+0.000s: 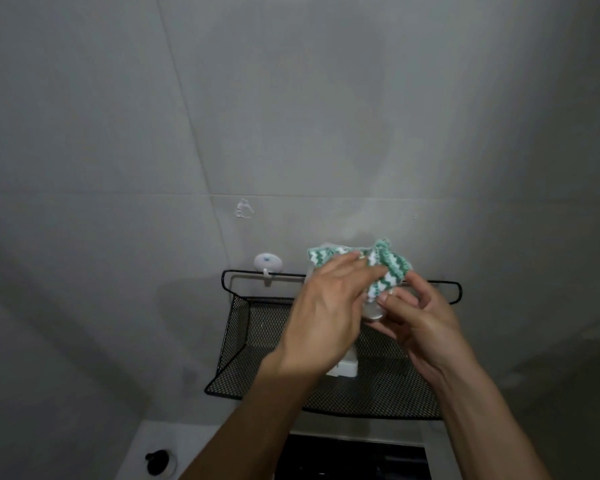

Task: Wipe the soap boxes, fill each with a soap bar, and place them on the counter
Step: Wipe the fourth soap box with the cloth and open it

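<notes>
Grey tiled wall (118,133); a black mesh shelf (257,341) holds a white soap bar (343,368). Left hand (323,317) presses a green-white cloth (385,268) with fairly straight fingers; right hand (420,320) grips a clear soap box (374,308).

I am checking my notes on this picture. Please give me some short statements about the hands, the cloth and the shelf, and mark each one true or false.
1. The left hand presses a green-and-white cloth. True.
2. The right hand is idle at the person's side. False: it holds a clear soap box in front of the wall.
3. The mesh shelf is black. True.
4. The cloth is plain red. False: it has a green and white zigzag pattern.
5. A white hook sticks to the wall above the shelf. True.
</notes>
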`<state>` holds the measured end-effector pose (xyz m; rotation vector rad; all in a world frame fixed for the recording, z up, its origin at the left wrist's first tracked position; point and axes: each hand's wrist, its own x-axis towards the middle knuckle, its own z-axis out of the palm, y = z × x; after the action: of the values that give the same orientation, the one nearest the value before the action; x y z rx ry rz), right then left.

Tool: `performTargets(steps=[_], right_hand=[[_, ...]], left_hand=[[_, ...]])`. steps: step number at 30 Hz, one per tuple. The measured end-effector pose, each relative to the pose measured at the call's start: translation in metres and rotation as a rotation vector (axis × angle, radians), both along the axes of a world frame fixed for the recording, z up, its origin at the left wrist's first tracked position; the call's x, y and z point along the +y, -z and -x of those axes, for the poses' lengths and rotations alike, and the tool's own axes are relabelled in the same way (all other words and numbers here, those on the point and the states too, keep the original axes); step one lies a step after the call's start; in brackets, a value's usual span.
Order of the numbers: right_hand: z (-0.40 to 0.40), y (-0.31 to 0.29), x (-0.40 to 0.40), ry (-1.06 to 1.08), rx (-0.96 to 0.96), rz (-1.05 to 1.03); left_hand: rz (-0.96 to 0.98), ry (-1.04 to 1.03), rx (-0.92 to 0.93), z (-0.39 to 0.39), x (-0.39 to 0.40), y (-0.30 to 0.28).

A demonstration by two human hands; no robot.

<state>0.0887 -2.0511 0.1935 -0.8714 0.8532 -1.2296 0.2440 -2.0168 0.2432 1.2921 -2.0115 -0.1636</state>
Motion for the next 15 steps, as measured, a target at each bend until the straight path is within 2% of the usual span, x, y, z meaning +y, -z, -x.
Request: performTargets(steps=[4,8,15], right_hand=[[0.002,-0.003,0.001,-0.008,-0.029,-0.035],[0.003,-0.006,0.003,0.029,0.013,-0.030],[0.005,-0.003,0.001,0.051,-0.006,-0.036]], left_hand=[[0.046,-0.155,-0.060,-0.014,-0.009,-0.004],[-0.071,-0.266,-0.040,-0.034,-0.019,-0.002],[-0.054,-0.279,0.025,-0.028,0.001,0.014]])
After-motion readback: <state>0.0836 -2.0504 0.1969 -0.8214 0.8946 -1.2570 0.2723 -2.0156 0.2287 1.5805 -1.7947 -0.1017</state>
